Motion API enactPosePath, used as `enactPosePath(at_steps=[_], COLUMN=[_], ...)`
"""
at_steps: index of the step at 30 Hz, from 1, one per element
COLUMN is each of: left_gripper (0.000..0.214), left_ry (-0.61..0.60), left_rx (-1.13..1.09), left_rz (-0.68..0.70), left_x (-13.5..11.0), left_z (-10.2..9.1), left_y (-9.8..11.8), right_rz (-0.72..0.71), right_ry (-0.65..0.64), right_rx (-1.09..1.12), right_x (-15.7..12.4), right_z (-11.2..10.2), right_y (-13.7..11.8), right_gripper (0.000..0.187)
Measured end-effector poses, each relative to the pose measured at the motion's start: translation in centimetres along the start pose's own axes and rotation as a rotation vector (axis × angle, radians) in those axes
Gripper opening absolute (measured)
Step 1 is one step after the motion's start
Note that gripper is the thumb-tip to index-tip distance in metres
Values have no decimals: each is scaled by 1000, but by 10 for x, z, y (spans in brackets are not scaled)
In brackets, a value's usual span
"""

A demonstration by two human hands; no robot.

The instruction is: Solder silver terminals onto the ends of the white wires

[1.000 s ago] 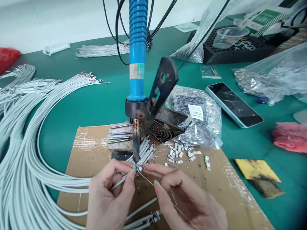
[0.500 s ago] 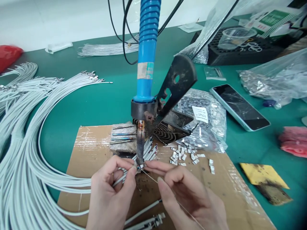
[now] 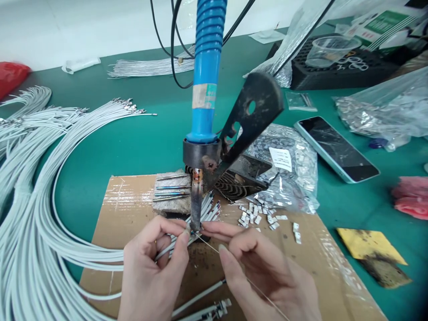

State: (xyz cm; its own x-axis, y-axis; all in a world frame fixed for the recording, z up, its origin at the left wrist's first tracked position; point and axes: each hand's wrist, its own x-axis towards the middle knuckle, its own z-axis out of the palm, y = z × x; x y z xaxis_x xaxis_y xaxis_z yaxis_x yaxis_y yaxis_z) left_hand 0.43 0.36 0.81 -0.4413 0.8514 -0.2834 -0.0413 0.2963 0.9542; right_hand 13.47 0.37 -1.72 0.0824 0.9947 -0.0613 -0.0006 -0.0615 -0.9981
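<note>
Most of my feed is the green table (image 3: 140, 142); across its left side sweeps a big bundle of white cables (image 3: 30, 232), curving from its metal-tipped far ends round to the near edge. Next in size is the cardboard sheet (image 3: 317, 276), taped and scorched, lying on the table under both hands. Above its far edge stands the soldering iron (image 3: 205, 89), blue ribbed handle up, clamped in a dark metal stand (image 3: 254, 111) and pointing straight down at the cardboard. Right of the stand lies a clear bag of small metal parts (image 3: 287, 174), and beyond it a phone (image 3: 336, 149) face up, well apart from the work; a yellow sponge (image 3: 371, 249), blackened at one end, sits just off the cardboard's right edge.

I see the left hand (image 3: 150, 276) low in the middle, thumb and forefinger closed tight on the end of one white cable (image 3: 167, 249), holding that end right at the iron's tip (image 3: 196, 209); its other fingers curl loosely beneath. The right hand (image 3: 264, 276) is beside it, forefinger and thumb pinched on a thin solder wire (image 3: 207, 244); the wire's end meets the same spot under the tip and the rest trails toward the lower right. Whether wire and tip actually touch I cannot tell. Smallest, a scatter of loose terminals (image 3: 257, 218) lies on the cardboard just right of the tip.
</note>
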Motion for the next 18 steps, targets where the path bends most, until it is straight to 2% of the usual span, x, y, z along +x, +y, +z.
enactPosePath(at_steps=[18], left_gripper=[10], left_ry=[-4], left_rx=[33], left_rz=[43], left_x=[1], left_z=[-3], left_y=[-2], right_rz=[-21], right_ry=[38], right_rx=[35], right_x=[-1], right_z=[4], right_y=[-4], right_gripper=[24])
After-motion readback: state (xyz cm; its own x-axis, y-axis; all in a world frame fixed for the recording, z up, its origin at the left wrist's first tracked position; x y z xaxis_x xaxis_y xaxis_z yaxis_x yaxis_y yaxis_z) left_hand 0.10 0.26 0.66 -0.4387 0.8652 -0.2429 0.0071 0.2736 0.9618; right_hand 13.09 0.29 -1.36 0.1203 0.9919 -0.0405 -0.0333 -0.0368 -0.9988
